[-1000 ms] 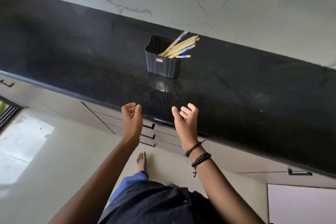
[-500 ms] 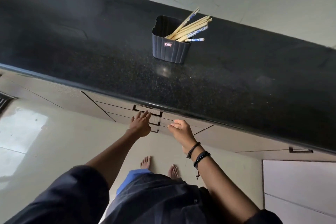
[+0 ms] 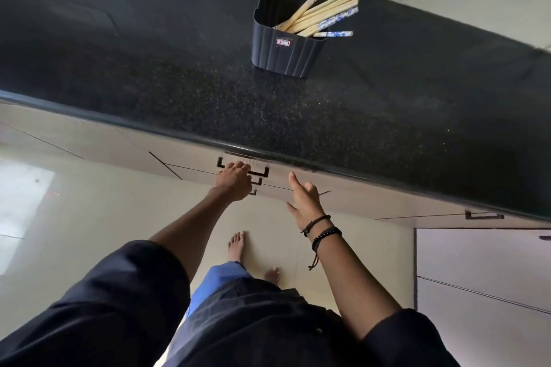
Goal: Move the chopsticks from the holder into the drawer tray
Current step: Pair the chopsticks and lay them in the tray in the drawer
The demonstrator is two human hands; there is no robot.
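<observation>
A dark ribbed holder (image 3: 284, 50) stands on the black granite counter (image 3: 357, 116), with several pale chopsticks (image 3: 325, 13) leaning out to the right, some with blue patterned ends. Below the counter edge, my left hand (image 3: 235, 182) grips the black handle (image 3: 262, 172) of the top drawer (image 3: 190, 165), fingers curled over it. My right hand (image 3: 305, 201) hovers just right of it with fingers straight, holding nothing. The drawer is closed, so its tray is hidden.
More drawer fronts lie below the top one, each with a small black handle (image 3: 257, 182). Another handle (image 3: 484, 215) sits on the cabinet at the right. My bare feet (image 3: 237, 247) stand on the light tiled floor. A marble wall backs the counter.
My left hand has reached up and curled round the top drawer handle. My right hand has opened its fingers. The view has tipped down and closer to the cabinets.
</observation>
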